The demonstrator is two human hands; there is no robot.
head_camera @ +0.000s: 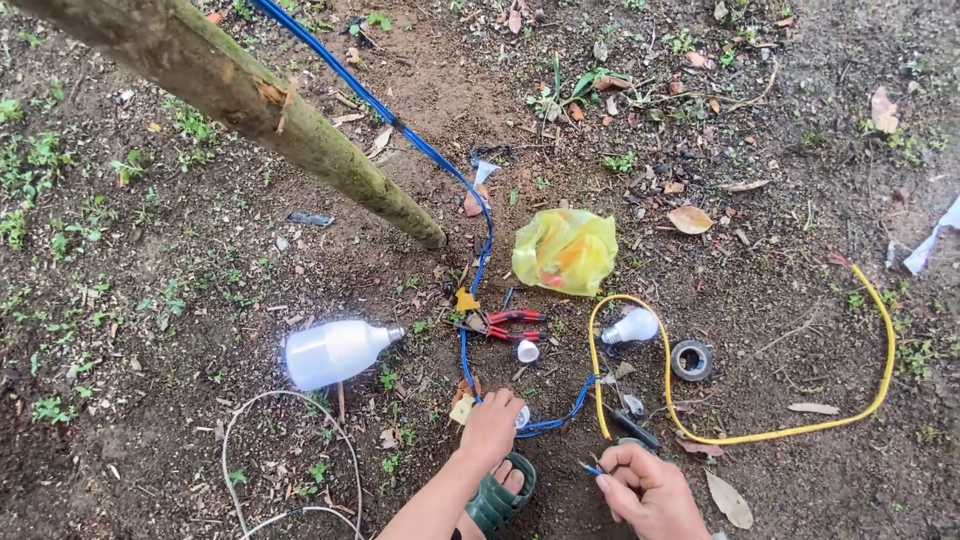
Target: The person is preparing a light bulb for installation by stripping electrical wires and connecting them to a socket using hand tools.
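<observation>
Blue cable (468, 205) runs down the dirt to our hands: left hand (492, 424) clamps it, right hand (645, 485) pinches the bared end (592, 467), so we keep it taut.

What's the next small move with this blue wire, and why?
Probably bring the left hand along the blue wire toward the right hand. The right fingers pinch the wire's end, and the wire sags loose between the hands, so steadying it closer likely helps.
</observation>
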